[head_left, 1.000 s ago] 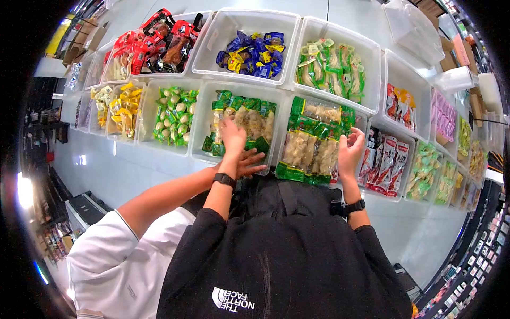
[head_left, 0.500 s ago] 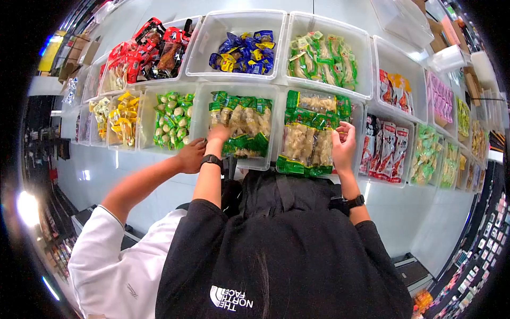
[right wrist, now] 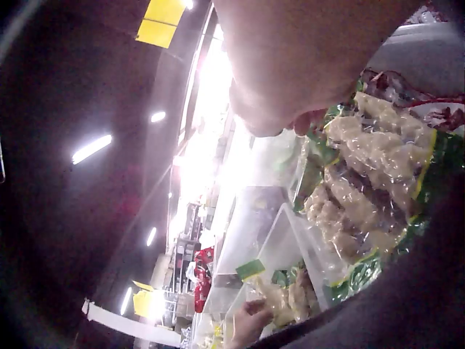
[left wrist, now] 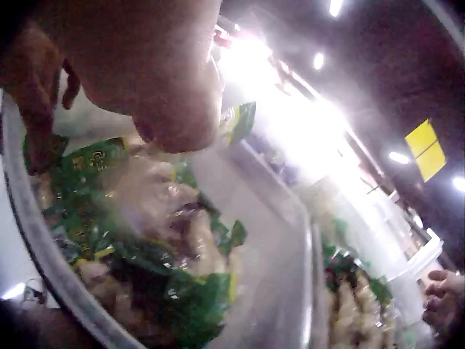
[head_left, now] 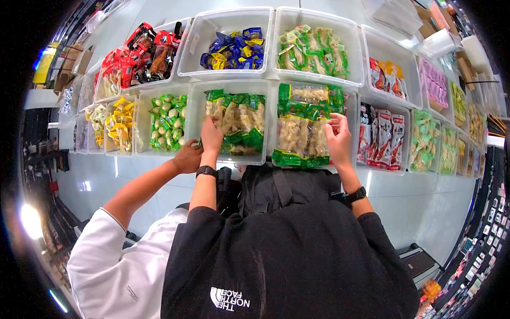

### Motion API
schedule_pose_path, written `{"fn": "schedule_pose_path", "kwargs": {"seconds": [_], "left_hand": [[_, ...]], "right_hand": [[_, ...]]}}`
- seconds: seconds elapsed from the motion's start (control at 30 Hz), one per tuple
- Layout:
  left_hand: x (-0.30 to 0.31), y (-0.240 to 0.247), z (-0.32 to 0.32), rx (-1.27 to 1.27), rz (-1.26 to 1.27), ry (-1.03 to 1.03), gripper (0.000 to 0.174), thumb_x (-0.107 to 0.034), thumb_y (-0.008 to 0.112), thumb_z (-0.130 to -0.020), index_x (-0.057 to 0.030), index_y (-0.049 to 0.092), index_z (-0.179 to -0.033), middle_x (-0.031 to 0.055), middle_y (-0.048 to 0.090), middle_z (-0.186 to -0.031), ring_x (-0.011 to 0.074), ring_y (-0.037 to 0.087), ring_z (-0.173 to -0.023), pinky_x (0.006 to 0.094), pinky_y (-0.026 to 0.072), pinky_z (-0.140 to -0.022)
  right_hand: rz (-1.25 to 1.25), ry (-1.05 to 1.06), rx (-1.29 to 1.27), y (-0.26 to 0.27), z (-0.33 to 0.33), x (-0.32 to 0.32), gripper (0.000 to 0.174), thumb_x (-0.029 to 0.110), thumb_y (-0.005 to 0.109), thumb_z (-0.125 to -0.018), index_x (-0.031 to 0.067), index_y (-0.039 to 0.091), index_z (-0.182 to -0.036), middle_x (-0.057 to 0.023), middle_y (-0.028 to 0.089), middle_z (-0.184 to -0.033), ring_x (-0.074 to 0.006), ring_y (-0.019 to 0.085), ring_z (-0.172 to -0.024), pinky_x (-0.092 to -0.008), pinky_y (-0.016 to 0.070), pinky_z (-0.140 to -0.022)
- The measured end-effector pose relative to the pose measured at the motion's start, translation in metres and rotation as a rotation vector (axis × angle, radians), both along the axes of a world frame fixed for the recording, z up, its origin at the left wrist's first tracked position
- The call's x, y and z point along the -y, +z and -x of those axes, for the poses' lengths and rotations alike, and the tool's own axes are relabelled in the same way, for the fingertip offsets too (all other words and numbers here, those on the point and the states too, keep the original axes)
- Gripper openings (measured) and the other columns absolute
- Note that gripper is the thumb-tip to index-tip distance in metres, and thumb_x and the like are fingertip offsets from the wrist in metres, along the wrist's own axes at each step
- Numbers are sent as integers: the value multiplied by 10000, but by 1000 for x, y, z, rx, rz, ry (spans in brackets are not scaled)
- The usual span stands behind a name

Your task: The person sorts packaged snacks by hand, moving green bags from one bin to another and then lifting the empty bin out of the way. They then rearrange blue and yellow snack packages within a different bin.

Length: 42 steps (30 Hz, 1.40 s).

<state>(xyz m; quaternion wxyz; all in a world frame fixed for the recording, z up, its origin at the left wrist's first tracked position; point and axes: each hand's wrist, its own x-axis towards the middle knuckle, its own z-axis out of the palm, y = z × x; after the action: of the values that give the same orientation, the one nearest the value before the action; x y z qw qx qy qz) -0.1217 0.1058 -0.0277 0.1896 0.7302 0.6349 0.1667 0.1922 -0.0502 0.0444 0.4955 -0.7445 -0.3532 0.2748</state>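
Note:
My left hand is at the left side of a clear plastic bin of green-and-clear food packs with pale knobby pieces inside. Its fingers pinch a food pack, whose green corner stands up beyond the fingers in the left wrist view. My right hand hovers with loosely curled fingers at the right edge of larger packs of the same kind in the neighbouring bin. Nothing shows in its grasp. Another person's hand rests by the front left corner of the left bin.
Bins with egg-shaped green packs, yellow packs and red-and-white packs flank these two. Behind stand bins of blue packs, pale green packs and red packs. A person in a white sleeve is close on the left.
My left hand moved from over the packs to the bin's left side and now pinches a pack. The other person's hand drew back out leftward. My right hand stayed by the right packs.

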Motion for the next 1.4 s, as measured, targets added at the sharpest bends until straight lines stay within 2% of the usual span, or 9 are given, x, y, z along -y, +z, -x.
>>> {"fn": "schedule_pose_path", "kwargs": {"seconds": [0.13,0.27,0.4,0.47,0.77,0.87,1.0,1.17,1.4], "left_hand": [[2,53,-24,442,71,-221,132,8,527,-755,-11,495,-882,162,615,-832,344,602,-804,379,465,-690],[19,122,-65,291,213,-626,132,27,489,-719,-7,468,-845,159,599,-769,372,574,-740,421,447,-607],[46,129,-108,31,-7,-960,135,-52,530,-716,-35,472,-838,131,573,-738,309,573,-778,401,399,-702],[58,136,-121,-3,-24,-1014,151,-61,537,-714,-43,471,-849,115,577,-732,290,578,-770,378,391,-720],[95,115,-172,-59,-8,-1316,228,-109,569,-707,-62,494,-917,81,596,-815,243,568,-881,406,369,-851],[94,113,-186,153,-400,-1120,276,-107,565,-717,-60,512,-984,109,562,-983,267,514,-1010,424,348,-930],[81,108,-186,388,-108,-834,296,-38,527,-738,-40,496,-1032,163,514,-1039,349,487,-1005,402,391,-899],[89,86,-184,232,295,-1063,294,-51,506,-755,-22,494,-1048,206,526,-985,381,501,-969,415,415,-858],[120,44,-218,260,27,-1305,368,-36,539,-705,-52,513,-1072,163,518,-1099,356,485,-1048,434,399,-903]], "right_hand": [[-92,164,77,18,12,-10,298,61,579,-779,35,515,-1070,-103,570,-921,-172,557,-801,-302,468,-698],[-304,369,830,70,24,-18,373,131,637,-759,48,512,-1100,-156,507,-1155,-249,506,-1053,-352,439,-817],[-373,727,620,77,27,-14,392,157,647,-762,46,504,-1110,-171,574,-1057,-269,570,-974,-357,462,-762],[201,752,140,78,30,3,443,170,631,-738,49,469,-1132,-168,630,-825,-312,625,-807,-381,488,-698],[227,711,-190,29,10,66,338,122,606,-806,-37,501,-1085,-84,619,-891,-91,555,-787,-273,463,-718],[303,527,-249,12,-1,83,309,110,588,-826,-26,503,-1090,-61,614,-875,-90,558,-781,-254,457,-722],[113,87,-458,-7,-24,100,277,89,569,-821,-13,526,-1074,-41,616,-902,-101,567,-799,-256,462,-716],[217,-7,-511,-46,-63,104,327,67,569,-810,-14,494,-1118,-47,604,-950,-105,567,-830,-258,459,-721],[273,-3,-397,-116,-76,92,596,88,620,-732,-33,359,-1254,-160,610,-993,-224,601,-885,-327,471,-755]]}}
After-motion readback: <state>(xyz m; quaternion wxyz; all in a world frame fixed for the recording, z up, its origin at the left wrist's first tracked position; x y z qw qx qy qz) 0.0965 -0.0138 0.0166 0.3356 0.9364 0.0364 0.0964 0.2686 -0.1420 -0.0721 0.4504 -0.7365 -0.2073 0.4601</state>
